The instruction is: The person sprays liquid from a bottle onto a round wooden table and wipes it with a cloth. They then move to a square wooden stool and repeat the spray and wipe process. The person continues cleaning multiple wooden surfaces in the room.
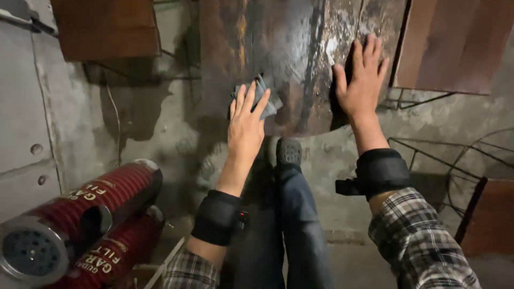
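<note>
At the centre of the frame the left hand (247, 122) presses a crumpled grey cloth (261, 96) flat against a rusty metal sheet (289, 48) that fills the upper middle, fingers stretched out over the cloth rather than curled around it. The right hand (362, 80) lies open and flat on the same sheet, upper right of centre, holding nothing. 2 red ribbed cylindrical filters (80, 208) lie at the lower left.

The left hand (247, 122) presses a grey cloth (261, 97) flat against a rusty metal sheet (292, 53). The right hand (362, 80) lies open on the sheet's right edge. Red filters (80, 211) lie well below-left of the sheet.
</note>
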